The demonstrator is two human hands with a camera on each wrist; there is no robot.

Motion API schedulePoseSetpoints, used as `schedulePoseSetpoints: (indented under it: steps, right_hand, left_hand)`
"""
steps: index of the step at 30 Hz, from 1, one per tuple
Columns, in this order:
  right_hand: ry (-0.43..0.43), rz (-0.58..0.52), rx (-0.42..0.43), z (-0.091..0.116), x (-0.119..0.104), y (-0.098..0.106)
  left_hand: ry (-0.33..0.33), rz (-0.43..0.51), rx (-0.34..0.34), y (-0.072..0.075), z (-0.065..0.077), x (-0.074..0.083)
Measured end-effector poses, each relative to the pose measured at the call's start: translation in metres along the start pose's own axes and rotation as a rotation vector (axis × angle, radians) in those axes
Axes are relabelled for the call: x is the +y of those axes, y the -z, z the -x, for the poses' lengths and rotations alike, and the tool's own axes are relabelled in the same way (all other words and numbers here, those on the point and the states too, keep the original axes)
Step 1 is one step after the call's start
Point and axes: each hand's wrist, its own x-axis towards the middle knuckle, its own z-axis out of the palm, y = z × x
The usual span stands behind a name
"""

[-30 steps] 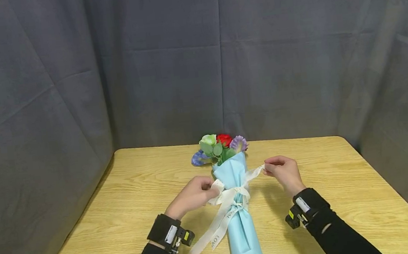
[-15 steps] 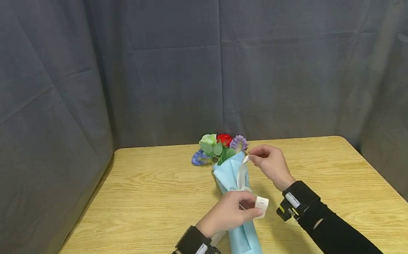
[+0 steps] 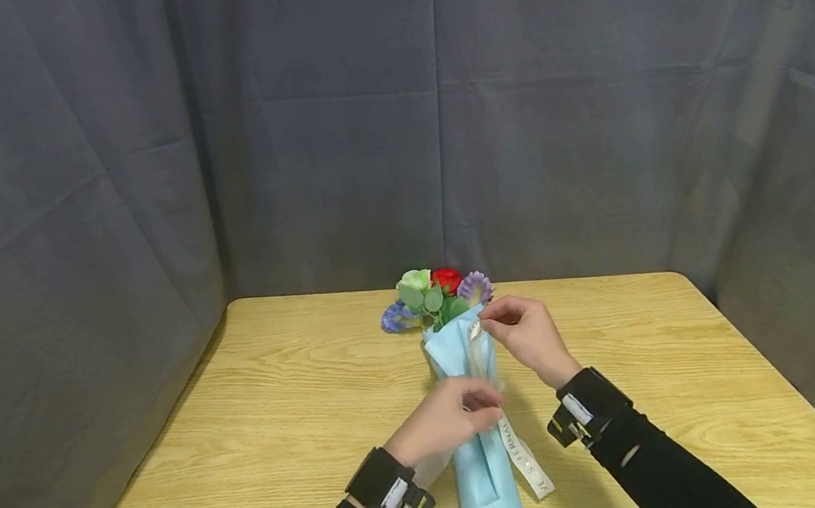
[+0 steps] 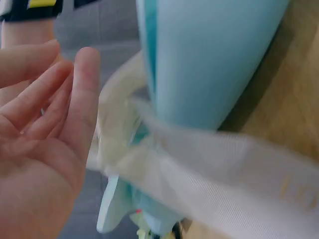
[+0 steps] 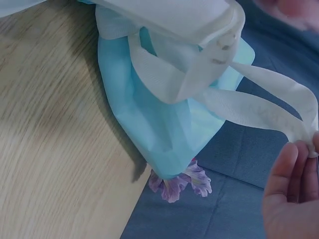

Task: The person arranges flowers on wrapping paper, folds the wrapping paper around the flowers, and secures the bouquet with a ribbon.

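Observation:
A bouquet wrapped in light blue paper lies lengthwise on the table, its red, pale green, purple and blue flowers at the far end. White printed ribbon is tied round its middle. My right hand pinches a ribbon loop near the fingertips and holds it up over the wrapping's upper part. Lower down, my left hand hovers over the paper with loosely bent fingers. In the left wrist view the ribbon band passes beside this hand, with nothing between its fingers. The knot is mostly hidden in the head view.
The bouquet lies on a wood-grain table with rounded far corners. Grey cloth encloses the back and both sides. Black straps with small cameras sit on both wrists.
My left hand moved right across the bouquet and let go of a ribbon tail, which now hangs down on the right. My right hand shifted left and farther away, keeping its pinched ribbon.

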Motion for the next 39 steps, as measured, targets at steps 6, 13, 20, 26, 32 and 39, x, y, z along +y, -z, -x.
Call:
schedulePoseSetpoints:
  steps: [6,13,20,26,32,39]
  right_hand:
    - [0.032,0.046,-0.014,-0.001,-0.004,-0.002]
    - [0.103,0.043,-0.126,0.000,-0.014,-0.006]
    - [0.061,0.097,-0.201,0.010,-0.009,-0.004]
    - [-0.046,0.318,-0.508,0.026,0.005,0.016]
    - [-0.264,0.570,-0.851,0.051,0.009,0.023]
    - [-0.215,0.605,-0.887,0.067,0.023,0.012]
  left_hand:
    - [0.003,-0.076,0.295,0.029,-0.010,0.004]
    - [0.019,-0.121,0.335,0.053,-0.026,0.015]
    - [0.032,-0.116,0.298,0.051,-0.025,0.007]
    - [0.027,-0.112,0.357,0.056,-0.019,-0.001]
    - [0.022,-0.091,0.404,0.062,-0.017,-0.003]
    - [0.044,-0.062,0.415,0.063,-0.015,-0.003]
